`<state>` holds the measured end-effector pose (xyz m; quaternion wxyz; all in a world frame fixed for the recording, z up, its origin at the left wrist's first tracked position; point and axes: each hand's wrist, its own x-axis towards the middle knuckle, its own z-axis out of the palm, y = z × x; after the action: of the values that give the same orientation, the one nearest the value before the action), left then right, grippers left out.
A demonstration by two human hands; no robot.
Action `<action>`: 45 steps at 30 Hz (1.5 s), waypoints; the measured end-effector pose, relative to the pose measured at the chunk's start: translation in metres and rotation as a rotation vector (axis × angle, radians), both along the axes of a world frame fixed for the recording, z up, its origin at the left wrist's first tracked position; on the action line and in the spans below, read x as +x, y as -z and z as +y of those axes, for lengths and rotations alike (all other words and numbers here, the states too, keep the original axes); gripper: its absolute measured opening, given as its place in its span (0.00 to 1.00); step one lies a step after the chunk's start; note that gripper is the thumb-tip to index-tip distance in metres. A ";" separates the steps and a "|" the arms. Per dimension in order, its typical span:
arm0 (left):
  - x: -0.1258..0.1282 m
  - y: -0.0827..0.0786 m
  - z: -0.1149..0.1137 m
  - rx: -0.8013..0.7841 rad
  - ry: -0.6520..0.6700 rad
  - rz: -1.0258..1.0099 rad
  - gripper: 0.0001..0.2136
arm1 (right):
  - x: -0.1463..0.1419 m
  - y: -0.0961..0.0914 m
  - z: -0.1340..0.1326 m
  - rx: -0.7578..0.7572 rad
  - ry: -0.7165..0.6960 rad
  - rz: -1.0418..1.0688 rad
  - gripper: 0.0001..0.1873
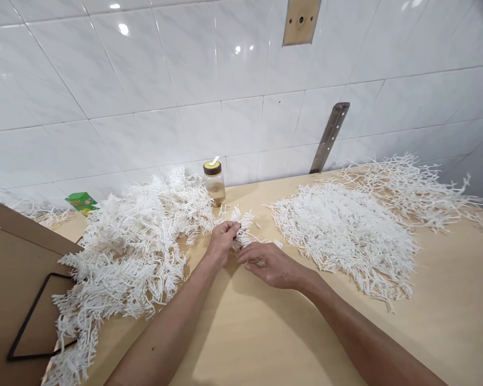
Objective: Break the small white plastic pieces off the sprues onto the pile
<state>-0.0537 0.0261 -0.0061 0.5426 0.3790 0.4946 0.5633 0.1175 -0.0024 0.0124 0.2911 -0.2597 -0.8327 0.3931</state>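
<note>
Between thumb and fingertips, my left hand [221, 244] pinches a white branched plastic sprig [246, 221] just above the table. My right hand [271, 265] is close beside it, fingers curled together under the sprig's lower end. Something pale shows between those fingers, too small to name. To the left spreads a tall, tangled heap of feathery white sprigs [132, 241]. A flatter pile of thin white strands [346, 236] lies on the right. A few small white bits [278, 244] are scattered near my hands.
Behind my hands stands a bottle [216, 187] with a dark and yellow lid. More white branched pieces [418, 187] lie at the back right. A green box [81, 201], a brown cardboard panel [20, 268] and a metal bracket [330, 138] against the tiled wall edge the wooden table [241, 343].
</note>
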 end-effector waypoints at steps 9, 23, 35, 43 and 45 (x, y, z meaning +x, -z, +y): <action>0.009 -0.008 -0.007 0.041 0.024 0.029 0.15 | 0.025 -0.014 0.017 -0.272 0.386 0.248 0.17; 0.024 -0.002 -0.016 0.028 0.166 -0.022 0.17 | 0.029 0.005 0.037 -0.362 0.536 0.242 0.17; 0.025 -0.004 -0.018 -0.009 0.192 0.052 0.17 | 0.026 -0.005 0.032 -0.301 0.590 0.130 0.13; 0.025 -0.002 -0.018 0.026 0.177 0.117 0.18 | 0.033 0.000 0.036 -0.218 0.494 0.043 0.13; 0.025 -0.002 -0.018 0.023 0.166 0.152 0.18 | 0.033 0.001 0.037 -0.125 0.524 0.013 0.10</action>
<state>-0.0285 0.0080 -0.0040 0.5438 0.4666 0.4947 0.4919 0.1508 0.0345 0.0118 0.3714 -0.4814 -0.7093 0.3567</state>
